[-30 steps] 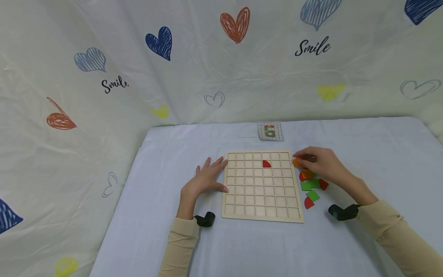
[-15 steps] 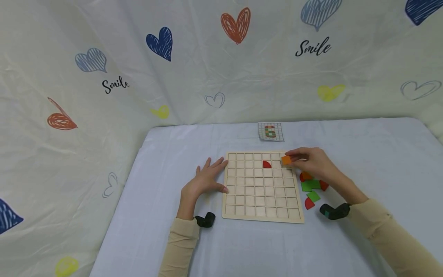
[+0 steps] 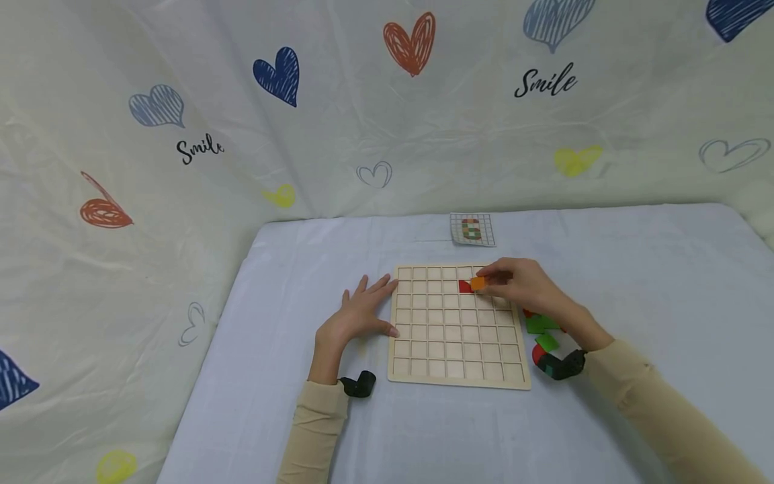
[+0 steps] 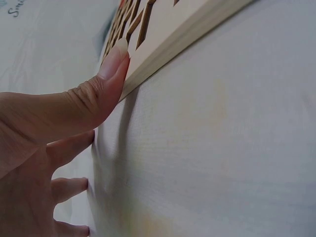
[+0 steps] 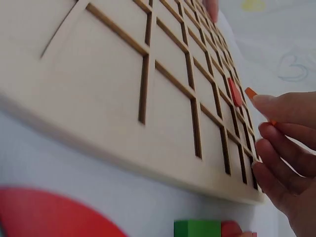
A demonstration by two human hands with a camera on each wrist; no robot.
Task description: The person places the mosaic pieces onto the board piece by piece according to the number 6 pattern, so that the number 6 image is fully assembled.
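Note:
A light wooden grid board (image 3: pixel 444 334) lies flat on the table. One red quarter-circle piece (image 3: pixel 464 287) sits in a cell of its second row. Between thumb and fingers my right hand (image 3: pixel 521 281) pinches an orange square tile (image 3: pixel 478 283), held just over the board beside that red piece. In the right wrist view the orange tile (image 5: pixel 251 93) shows partly behind the thumb. With fingers spread, my left hand (image 3: pixel 355 317) touches the board's left edge. The left wrist view shows its thumb (image 4: pixel 113 64) against the board's side.
Right of the board lie green pieces (image 3: pixel 542 324) and red pieces (image 3: pixel 537 353), partly hidden by my right forearm and wrist camera. Behind the board is a small card (image 3: pixel 473 230) with a coloured pattern on a grid. A curtain printed with hearts (image 3: pixel 409 44) hangs at the back.
My right hand has carried the orange tile leftward from beside the pile, across the board's edge, to next to the red piece. My left hand has stayed put.

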